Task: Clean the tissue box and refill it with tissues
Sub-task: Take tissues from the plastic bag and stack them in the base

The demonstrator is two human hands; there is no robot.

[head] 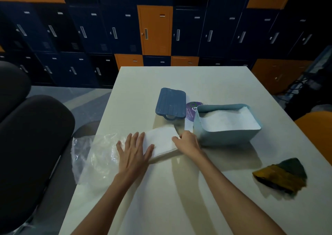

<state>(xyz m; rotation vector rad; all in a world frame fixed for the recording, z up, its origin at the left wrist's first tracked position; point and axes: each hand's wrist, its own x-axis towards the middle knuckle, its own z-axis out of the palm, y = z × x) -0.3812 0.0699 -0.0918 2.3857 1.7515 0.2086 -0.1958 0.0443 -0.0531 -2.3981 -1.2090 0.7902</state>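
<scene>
The stack of tissues lies flat on the counter just left of the frame's centre, between the person's two hands. The left grip is open: its fingers are straight and spread, the palm pressing down on the stack's left end and on the edge of the clear plastic wrapper that spreads towards the left of the frame. The right grip is closed on the stack's right edge, with the thumb on top and the fingers curled at the side.

Just right of that hand stands the light blue tissue box, open at the top, with white tissues already inside. Its dark blue lid lies above the stack, near the centre of the frame, and a purple label shows between the lid and the box. A yellow and green cloth sits crumpled at the lower right, well apart from the box.
</scene>
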